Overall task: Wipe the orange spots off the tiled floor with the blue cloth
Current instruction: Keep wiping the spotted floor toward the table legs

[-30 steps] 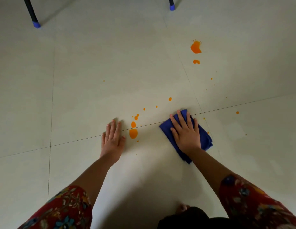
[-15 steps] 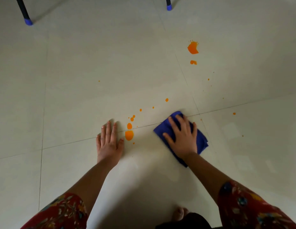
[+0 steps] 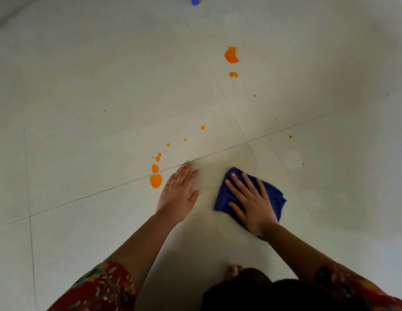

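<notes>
My right hand [image 3: 251, 202] lies flat with spread fingers on the folded blue cloth [image 3: 274, 196], pressing it onto the pale tiled floor [image 3: 83, 86]. My left hand [image 3: 178, 194] rests palm down on the floor, fingers together, holding nothing. Just left of its fingertips sits a large orange spot [image 3: 155, 181], with smaller drops [image 3: 155, 168] above it trailing up and right to a dot [image 3: 202, 127]. A big orange splat [image 3: 231, 55] and a small blob [image 3: 233, 74] lie farther ahead. Tiny specks [image 3: 290, 137] dot the tile to the right.
A blue-capped furniture leg tip [image 3: 194, 0] stands at the top edge. Dark grout lines [image 3: 247, 142] cross just ahead of my hands. My knees and a toe [image 3: 233, 270] show at the bottom, between red patterned sleeves [image 3: 101, 286].
My right hand slid the cloth back toward me and to the right, off the grout line. My left hand moved to the right of the large orange spot. The view shifted; the left furniture leg left the frame.
</notes>
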